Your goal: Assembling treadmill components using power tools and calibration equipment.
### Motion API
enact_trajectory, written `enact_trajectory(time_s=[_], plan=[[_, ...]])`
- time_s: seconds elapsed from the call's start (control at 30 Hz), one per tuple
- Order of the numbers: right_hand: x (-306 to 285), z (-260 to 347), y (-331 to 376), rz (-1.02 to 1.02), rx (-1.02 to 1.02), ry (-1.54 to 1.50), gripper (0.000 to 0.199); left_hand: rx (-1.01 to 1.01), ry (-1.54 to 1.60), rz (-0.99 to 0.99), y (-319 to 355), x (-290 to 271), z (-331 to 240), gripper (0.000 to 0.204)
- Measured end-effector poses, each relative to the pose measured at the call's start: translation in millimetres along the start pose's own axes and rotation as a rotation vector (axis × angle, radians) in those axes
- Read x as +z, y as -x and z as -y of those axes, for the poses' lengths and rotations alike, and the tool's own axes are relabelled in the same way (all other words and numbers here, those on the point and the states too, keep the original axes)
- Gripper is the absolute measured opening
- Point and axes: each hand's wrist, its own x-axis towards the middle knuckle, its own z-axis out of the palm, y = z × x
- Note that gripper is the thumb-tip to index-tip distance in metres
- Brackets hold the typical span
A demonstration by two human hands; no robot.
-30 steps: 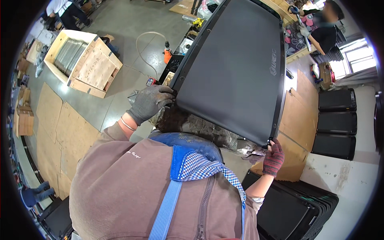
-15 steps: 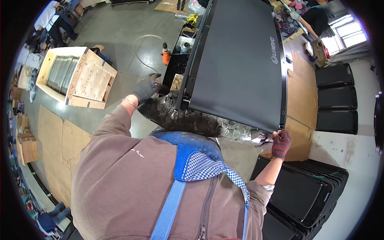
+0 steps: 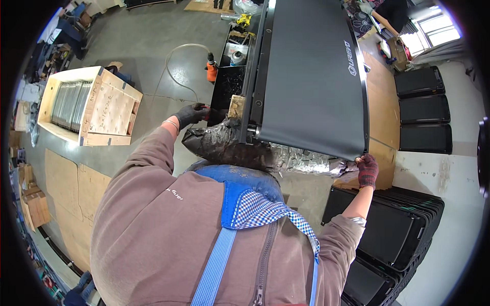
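- A large dark flat panel point(image 3: 306, 76) with a black frame takes up the far middle of the view, running from the person's chest away toward the far edge; its near end rests over a crinkled silver foil-wrapped bundle point(image 3: 270, 153) that lies across in front of the person.
- A stack of black trays point(image 3: 393, 234) sits near on the right (three more black panels lie farther off on the right, by the wall).
- An open wooden crate point(image 3: 87, 104) with grey metal parts inside stands on the concrete floor at the left.
- Brown cardboard sheets point(image 3: 66, 188) lie flat on the floor, near left.
- The left hand point(image 3: 191, 115), in a dark glove, is closed on the left end of the bundle, just beside the panel's left edge.
- The right hand point(image 3: 367, 171), in a dark red glove, grips the panel's near right corner, fingers curled over the edge.
- An orange tool point(image 3: 211, 71) with a hose stands far left of the panel.
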Motion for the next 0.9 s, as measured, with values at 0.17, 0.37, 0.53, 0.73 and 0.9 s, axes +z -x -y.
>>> enact_trajectory(time_s=[0.17,0.37,0.53,0.73,0.9], plan=[[1,-15,-6,0.029,0.057,0.089,0.011,-0.013,0.017,0.027,-6,6,-7,0.061],[8,18,22,-0.183,0.262,-0.181,0.020,-0.023,0.094,0.018,-34,20,16,0.058],[33,123,75,-0.559,0.029,0.241,0.027,0.041,0.329,-0.006,-21,23,8,0.059],[94,182,129,-0.469,0.136,-0.229,0.032,0.211,0.332,-0.165,31,10,-28,0.058],[100,260,134,-0.406,0.195,-1.013,0.036,0.569,0.190,-0.340,92,-22,-85,0.062]])
